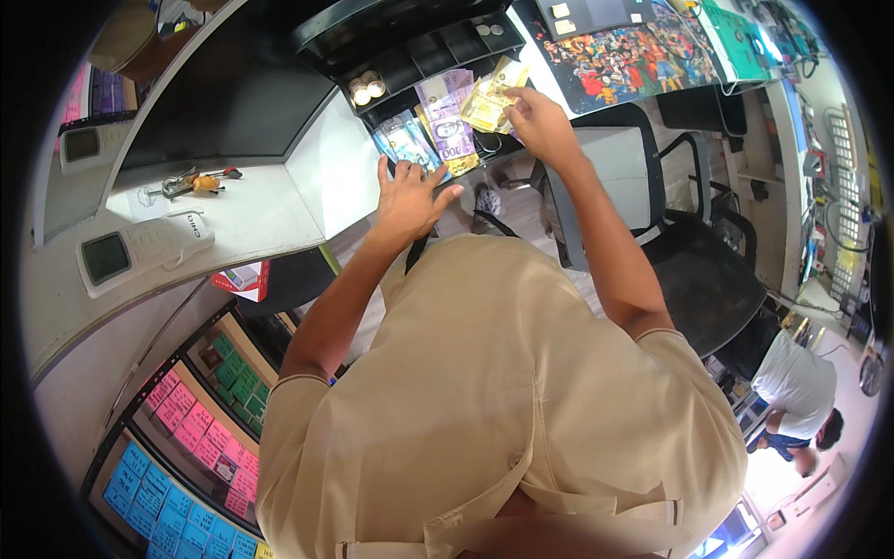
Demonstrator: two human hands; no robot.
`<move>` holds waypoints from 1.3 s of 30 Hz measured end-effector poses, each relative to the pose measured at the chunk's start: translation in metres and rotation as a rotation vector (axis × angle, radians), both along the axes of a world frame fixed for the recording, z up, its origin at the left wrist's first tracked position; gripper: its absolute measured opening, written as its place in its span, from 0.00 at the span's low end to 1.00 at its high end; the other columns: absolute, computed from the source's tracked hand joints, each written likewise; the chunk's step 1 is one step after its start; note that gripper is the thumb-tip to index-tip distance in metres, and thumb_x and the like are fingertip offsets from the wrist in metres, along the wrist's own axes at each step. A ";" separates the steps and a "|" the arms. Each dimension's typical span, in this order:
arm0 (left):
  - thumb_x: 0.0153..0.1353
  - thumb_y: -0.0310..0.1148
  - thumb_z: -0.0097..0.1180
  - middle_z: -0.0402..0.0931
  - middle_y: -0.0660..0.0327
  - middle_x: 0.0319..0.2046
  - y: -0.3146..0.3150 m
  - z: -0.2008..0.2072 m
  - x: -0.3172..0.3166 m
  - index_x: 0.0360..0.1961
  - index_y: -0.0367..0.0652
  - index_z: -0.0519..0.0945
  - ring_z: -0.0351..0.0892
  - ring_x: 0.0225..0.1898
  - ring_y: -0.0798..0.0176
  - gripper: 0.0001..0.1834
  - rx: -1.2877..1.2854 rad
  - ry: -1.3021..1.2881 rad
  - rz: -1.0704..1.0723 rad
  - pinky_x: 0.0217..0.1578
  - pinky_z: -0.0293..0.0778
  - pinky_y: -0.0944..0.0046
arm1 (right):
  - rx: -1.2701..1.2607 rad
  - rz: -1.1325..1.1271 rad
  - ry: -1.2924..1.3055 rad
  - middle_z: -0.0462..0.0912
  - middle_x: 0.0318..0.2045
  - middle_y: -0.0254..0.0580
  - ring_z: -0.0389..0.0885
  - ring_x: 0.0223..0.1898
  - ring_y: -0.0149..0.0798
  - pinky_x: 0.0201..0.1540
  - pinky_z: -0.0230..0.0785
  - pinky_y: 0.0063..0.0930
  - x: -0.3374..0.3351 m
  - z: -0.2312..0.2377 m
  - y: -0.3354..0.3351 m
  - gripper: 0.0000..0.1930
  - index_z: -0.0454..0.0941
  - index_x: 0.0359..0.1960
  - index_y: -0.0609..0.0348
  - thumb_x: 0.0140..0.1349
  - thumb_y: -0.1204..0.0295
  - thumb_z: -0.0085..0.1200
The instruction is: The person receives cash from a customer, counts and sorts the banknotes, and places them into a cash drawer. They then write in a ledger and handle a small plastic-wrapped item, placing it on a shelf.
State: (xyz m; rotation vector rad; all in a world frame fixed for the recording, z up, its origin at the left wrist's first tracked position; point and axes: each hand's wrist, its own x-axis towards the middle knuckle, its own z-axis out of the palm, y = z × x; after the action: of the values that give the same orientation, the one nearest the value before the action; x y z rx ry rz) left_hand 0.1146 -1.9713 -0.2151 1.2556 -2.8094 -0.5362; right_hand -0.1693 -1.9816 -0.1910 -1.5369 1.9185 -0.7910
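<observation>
A black cash drawer (438,58) stands pulled out at the counter, with banknotes in its near compartments. Fingers spread, my left hand (410,200) rests at the drawer's front edge by the blue banknotes (400,138). Purple banknotes (449,104) lie in the middle, with some yellow notes partly under them. On the right, my right hand (540,126) pinches yellow banknotes (492,101) at their right side, over the drawer's right compartment. Coins (367,88) fill part of a back left compartment, and a few silver coins (489,30) lie at the back right.
Left of the drawer are a dark monitor (233,84), keys (191,184) and a white remote-like device (144,250). A colourful picture mat (633,51) lies right. Office chairs (703,279) stand close on my right; a person in white (796,382) is farther off. Coloured cards (172,503) hang lower left.
</observation>
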 end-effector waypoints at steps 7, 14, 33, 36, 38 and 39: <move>0.72 0.59 0.50 0.76 0.56 0.55 -0.019 -0.003 -0.005 0.56 0.52 0.85 0.65 0.67 0.48 0.27 0.034 -0.012 -0.169 0.73 0.44 0.34 | -0.097 0.187 0.102 0.76 0.54 0.57 0.77 0.55 0.56 0.58 0.72 0.42 0.014 -0.042 -0.049 0.24 0.80 0.57 0.56 0.60 0.63 0.68; 0.70 0.45 0.60 0.80 0.54 0.45 -0.050 0.008 -0.023 0.56 0.42 0.83 0.77 0.54 0.49 0.21 0.106 0.455 0.197 0.57 0.70 0.49 | -0.047 -0.041 -0.746 0.85 0.39 0.38 0.82 0.42 0.30 0.47 0.74 0.26 -0.011 -0.026 -0.026 0.11 0.76 0.48 0.58 0.71 0.66 0.61; 0.70 0.52 0.58 0.86 0.45 0.35 -0.087 0.001 -0.148 0.41 0.37 0.84 0.85 0.38 0.40 0.24 0.329 0.240 0.331 0.41 0.76 0.45 | -0.003 -0.608 -1.298 0.77 0.29 0.26 0.68 0.20 0.20 0.21 0.59 0.16 -0.033 0.006 0.042 0.13 0.78 0.51 0.59 0.74 0.64 0.58; 0.74 0.45 0.52 0.80 0.44 0.31 -0.060 0.025 -0.138 0.36 0.34 0.80 0.79 0.33 0.40 0.21 0.337 0.493 0.246 0.37 0.72 0.47 | 0.034 -0.498 -1.421 0.86 0.38 0.33 0.79 0.27 0.22 0.27 0.71 0.17 -0.021 0.005 0.037 0.16 0.78 0.56 0.61 0.73 0.65 0.60; 0.76 0.40 0.51 0.75 0.44 0.28 -0.042 0.038 -0.131 0.32 0.33 0.76 0.75 0.31 0.41 0.20 0.248 0.618 0.140 0.35 0.70 0.49 | 0.052 -0.451 -1.490 0.87 0.40 0.36 0.84 0.33 0.27 0.34 0.78 0.22 -0.009 0.003 0.033 0.16 0.78 0.56 0.61 0.73 0.66 0.60; 0.76 0.40 0.51 0.74 0.44 0.28 -0.037 0.044 -0.125 0.31 0.32 0.75 0.74 0.31 0.41 0.20 0.276 0.613 0.149 0.35 0.70 0.49 | 0.056 -0.370 -1.552 0.88 0.42 0.37 0.87 0.35 0.29 0.37 0.82 0.25 -0.005 0.003 0.032 0.16 0.79 0.56 0.62 0.73 0.66 0.60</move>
State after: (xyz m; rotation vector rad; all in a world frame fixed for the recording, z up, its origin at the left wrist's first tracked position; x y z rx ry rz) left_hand -0.0100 -2.0084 -0.1715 1.0793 -2.1688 -1.1061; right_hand -0.1738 -1.9499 -0.1880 -0.1564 0.9263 -1.4314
